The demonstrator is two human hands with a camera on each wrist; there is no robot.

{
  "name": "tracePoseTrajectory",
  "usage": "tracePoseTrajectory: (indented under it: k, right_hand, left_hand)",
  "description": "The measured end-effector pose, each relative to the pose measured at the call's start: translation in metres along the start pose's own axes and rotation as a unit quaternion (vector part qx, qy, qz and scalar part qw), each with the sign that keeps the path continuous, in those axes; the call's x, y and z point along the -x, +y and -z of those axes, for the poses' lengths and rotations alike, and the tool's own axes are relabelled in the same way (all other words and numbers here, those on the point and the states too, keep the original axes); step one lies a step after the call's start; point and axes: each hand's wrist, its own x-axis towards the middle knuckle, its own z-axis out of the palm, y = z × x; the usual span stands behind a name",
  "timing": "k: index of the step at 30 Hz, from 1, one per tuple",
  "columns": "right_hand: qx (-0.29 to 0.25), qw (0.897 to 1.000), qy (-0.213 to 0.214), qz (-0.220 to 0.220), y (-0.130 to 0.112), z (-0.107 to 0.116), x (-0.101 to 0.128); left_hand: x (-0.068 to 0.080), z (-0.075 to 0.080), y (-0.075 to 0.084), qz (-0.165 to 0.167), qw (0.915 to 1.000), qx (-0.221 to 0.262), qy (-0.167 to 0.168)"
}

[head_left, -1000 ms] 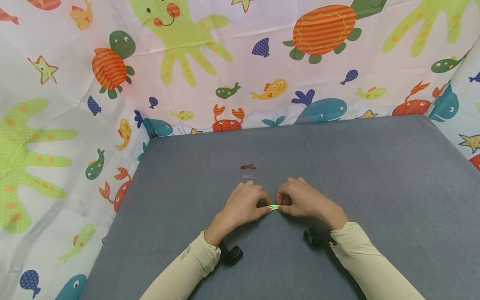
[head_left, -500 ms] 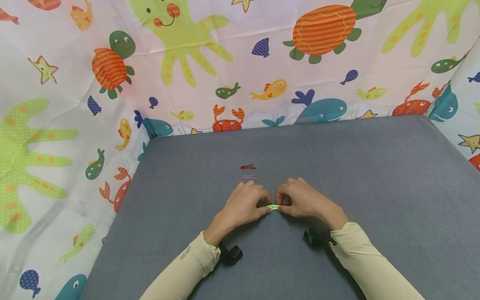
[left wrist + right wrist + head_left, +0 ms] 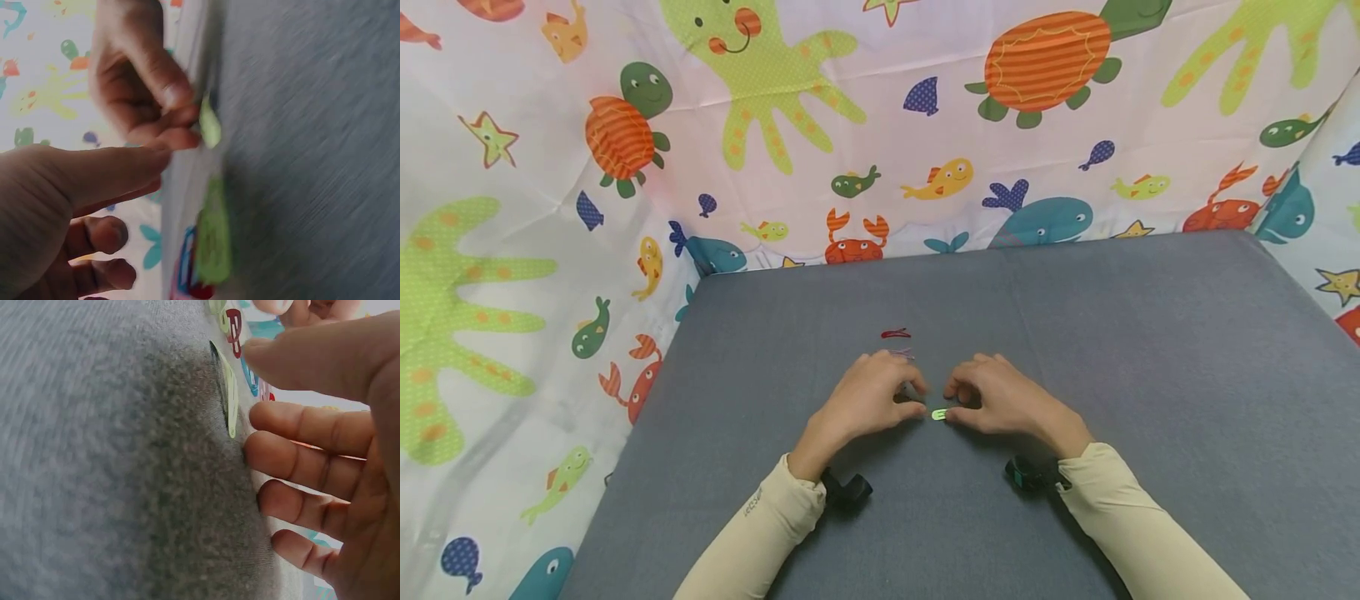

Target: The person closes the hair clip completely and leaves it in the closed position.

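Observation:
A yellow-green snap hair clip (image 3: 939,414) lies on the grey table between my two hands. My left hand (image 3: 868,396) is just left of it, thumb and fingers apart with nothing between them. My right hand (image 3: 1000,396) is at the clip's right end, its thumb tip right beside it. The right wrist view shows this hair clip (image 3: 230,394) resting on the cloth, with the right thumb (image 3: 312,359) and fingers spread apart. Another green hair clip (image 3: 214,240) lies nearer the left hand in the left wrist view, hidden by that hand in the head view.
Beyond the left hand lie a red hair clip (image 3: 896,333) and a pink one (image 3: 902,353). A blue clip (image 3: 249,377) and a dark red clip (image 3: 234,331) show in the right wrist view. A sea-animal print curtain (image 3: 820,125) stands behind the table (image 3: 1150,375).
Both hands pinched the yellow-green clip's ends earlier; now they are off it. My left hand has moved left and partly covers the pink clip. The right hand shifted slightly left.

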Motion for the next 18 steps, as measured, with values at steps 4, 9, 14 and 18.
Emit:
tracePoseTrajectory:
  k: [4,9,14,18]
  right_hand:
    - [0.0,1.0,0.009,0.003,-0.001,-0.001,-0.002]
    - [0.006,0.999,0.038,0.016,-0.004,-0.006,-0.003]
    - [0.009,0.997,0.071,0.033,-0.008,-0.013,-0.005]
    - [0.01,0.994,0.097,0.045,-0.013,-0.017,-0.007]
  left_hand:
    - [0.003,0.009,-0.009,0.019,0.9995,0.022,-0.015]
    - [0.005,0.016,-0.013,0.025,0.9988,0.03,-0.029]
    - [0.009,0.021,-0.012,0.047,0.9974,0.031,-0.045]
    - [0.011,0.023,-0.012,0.073,0.9954,0.026,-0.056]
